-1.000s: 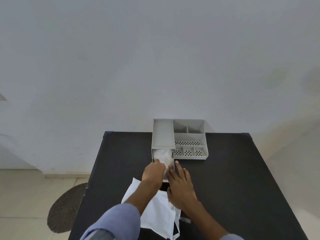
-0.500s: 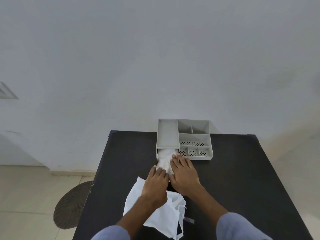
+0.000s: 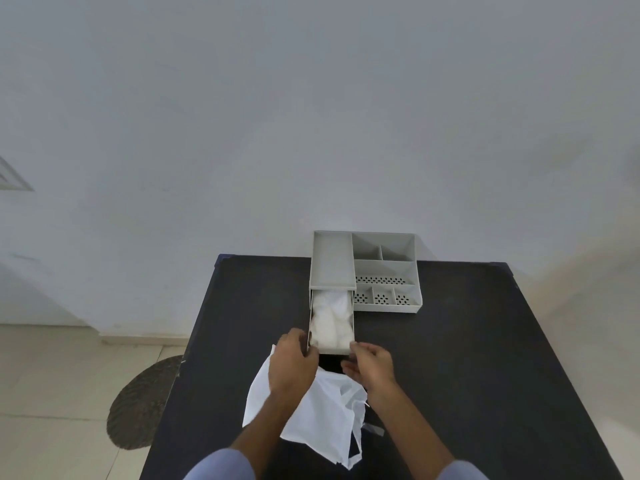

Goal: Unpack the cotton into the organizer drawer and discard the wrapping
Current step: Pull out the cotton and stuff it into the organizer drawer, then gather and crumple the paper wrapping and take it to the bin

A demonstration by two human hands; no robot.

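A grey organizer stands at the far edge of the black table. Its long drawer is pulled out toward me and holds white cotton. My left hand grips the drawer's front left corner. My right hand touches the front right corner with curled fingers. The white wrapping lies crumpled on the table under my wrists.
The organizer's right half has several small compartments with perforated bottoms. A white wall rises behind the table. A dark round mat lies on the tiled floor to the left.
Both hands have lifted off the cotton and drawn back to the drawer's front corners. The cotton now lies uncovered in the drawer.
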